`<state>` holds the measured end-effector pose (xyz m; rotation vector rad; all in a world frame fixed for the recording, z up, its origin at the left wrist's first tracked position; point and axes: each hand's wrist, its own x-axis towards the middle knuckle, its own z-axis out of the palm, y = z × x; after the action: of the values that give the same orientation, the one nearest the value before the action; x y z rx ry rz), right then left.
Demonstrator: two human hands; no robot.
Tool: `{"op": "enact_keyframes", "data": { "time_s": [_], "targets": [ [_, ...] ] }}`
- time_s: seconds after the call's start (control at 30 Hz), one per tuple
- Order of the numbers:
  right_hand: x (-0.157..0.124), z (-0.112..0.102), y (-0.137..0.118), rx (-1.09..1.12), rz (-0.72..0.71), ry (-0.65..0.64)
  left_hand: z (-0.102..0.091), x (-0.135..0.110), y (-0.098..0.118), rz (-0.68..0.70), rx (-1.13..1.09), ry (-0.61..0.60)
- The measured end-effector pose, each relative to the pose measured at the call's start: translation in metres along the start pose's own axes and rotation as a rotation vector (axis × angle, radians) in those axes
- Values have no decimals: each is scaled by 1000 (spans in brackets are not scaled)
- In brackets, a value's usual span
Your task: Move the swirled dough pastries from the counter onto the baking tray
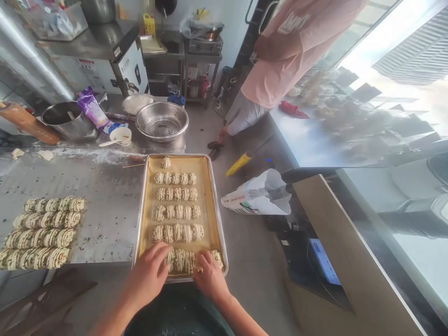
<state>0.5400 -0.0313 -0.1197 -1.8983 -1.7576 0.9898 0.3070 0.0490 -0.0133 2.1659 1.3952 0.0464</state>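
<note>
Dough rolls (181,260) in the nearest row lie on the paper-lined baking tray (220,228), between my two hands. My left hand (152,268) has its fingers half bent at the left end of this row, and my right hand (209,274) has its fingers bent over the right part; how firmly they hold, I cannot tell. If I squeeze too hard, the soft layers may flatten or open. The tray also seems to pass the edge of the steel table (108,224), so heavy pressure here could tilt it.
</note>
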Motion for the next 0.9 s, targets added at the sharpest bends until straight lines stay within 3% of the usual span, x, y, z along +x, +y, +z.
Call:
{"op": "enact_keyframes", "data": {
  "time_s": [0.13, 0.27, 0.43, 0.63, 0.9],
  "targets": [
    [20, 10, -7, 13, -37, -94, 55, 17, -19, -91, 98, -207],
    [33, 15, -11, 9, -87, -165, 80, 26, -32, -88, 132, -216],
    [44, 19, -14, -26, -62, -198, 75, 28, -31, -83, 108, -220],
    [49, 25, -12, 0, 31, -236, 71, 30, -29, -161, -9, -306],
    [51, -13, 3, 8, 73, -288, 45, 36, -45, -159, 2, -378]
  ]
}}
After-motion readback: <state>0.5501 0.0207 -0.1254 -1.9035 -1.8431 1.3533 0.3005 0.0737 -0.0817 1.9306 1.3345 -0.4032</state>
